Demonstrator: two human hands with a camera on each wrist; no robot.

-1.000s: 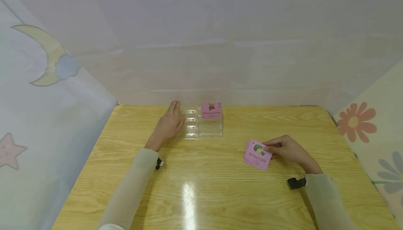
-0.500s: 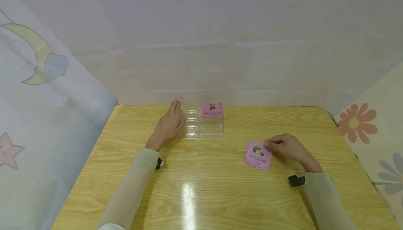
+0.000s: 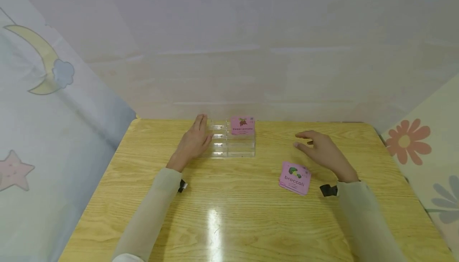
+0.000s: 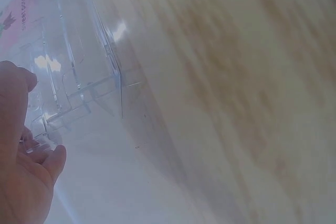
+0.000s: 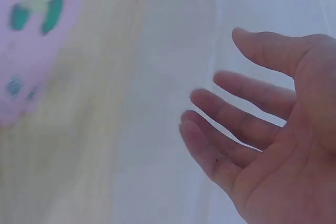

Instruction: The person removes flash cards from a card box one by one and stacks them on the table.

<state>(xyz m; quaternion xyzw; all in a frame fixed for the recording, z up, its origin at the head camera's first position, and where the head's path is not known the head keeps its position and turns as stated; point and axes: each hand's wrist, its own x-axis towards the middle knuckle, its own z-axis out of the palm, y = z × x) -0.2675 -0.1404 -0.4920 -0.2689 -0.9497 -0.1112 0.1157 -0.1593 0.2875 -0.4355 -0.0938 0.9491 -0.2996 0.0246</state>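
A clear plastic tiered card rack (image 3: 240,148) stands near the table's back edge. On its upper right tier leans a pink sweet potato card (image 3: 242,126). My left hand (image 3: 193,140) grips the rack's left side, with the thumb over the front and the other fingers at the outer edge, as the left wrist view shows. A stack of pink cards (image 3: 295,179), broccoli on top, lies to the right on the table. Beyond it hovers my right hand (image 3: 324,154), holding nothing; its fingers are spread and gently bent in the right wrist view.
The wooden table (image 3: 251,222) ends at a pale cloth backdrop (image 3: 229,74) just behind the rack. Decorated side walls with a moon (image 3: 44,58) and a flower (image 3: 404,140) border it left and right.
My right hand has let go of the broccoli card stack and moved up and away from it, its fingers spreading. My left hand stays at the rack.
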